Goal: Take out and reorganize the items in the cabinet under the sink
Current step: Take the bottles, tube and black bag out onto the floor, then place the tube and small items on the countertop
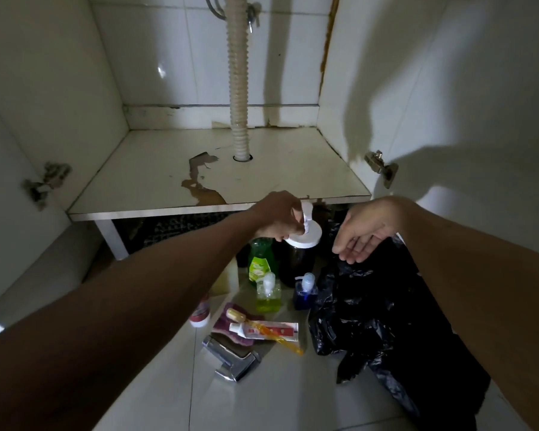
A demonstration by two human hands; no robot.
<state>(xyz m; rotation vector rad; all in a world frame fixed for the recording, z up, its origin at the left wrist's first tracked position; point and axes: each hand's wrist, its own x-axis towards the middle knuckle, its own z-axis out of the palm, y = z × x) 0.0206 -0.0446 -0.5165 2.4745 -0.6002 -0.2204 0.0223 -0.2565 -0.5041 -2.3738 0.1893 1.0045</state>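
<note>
Left hand [277, 217] curled around the white pump head of a dark pump bottle [297, 259], fingers pinching the nozzle just above the wide white cap. Right hand [360, 236] relaxed and open, palm turned up, holding nothing, hovering just right of the bottle above a crumpled black bag [377, 309]. Bottle upright on the tiled floor [293, 399], in front of the cabinet shelf [168, 181], outside the cabinet. Beside it a green bottle [259, 262]; nearer, a small yellow pump bottle [268, 292] and a small blue pump bottle [305, 292]. Further forward a toothpaste tube [265, 330] and an orange toothbrush [277, 332] on a purple cloth [221, 326], a soap bar [235, 315], a chrome tap [231, 360]. Ribbed drain hose [238, 76] dropping through the stained shelf.
</note>
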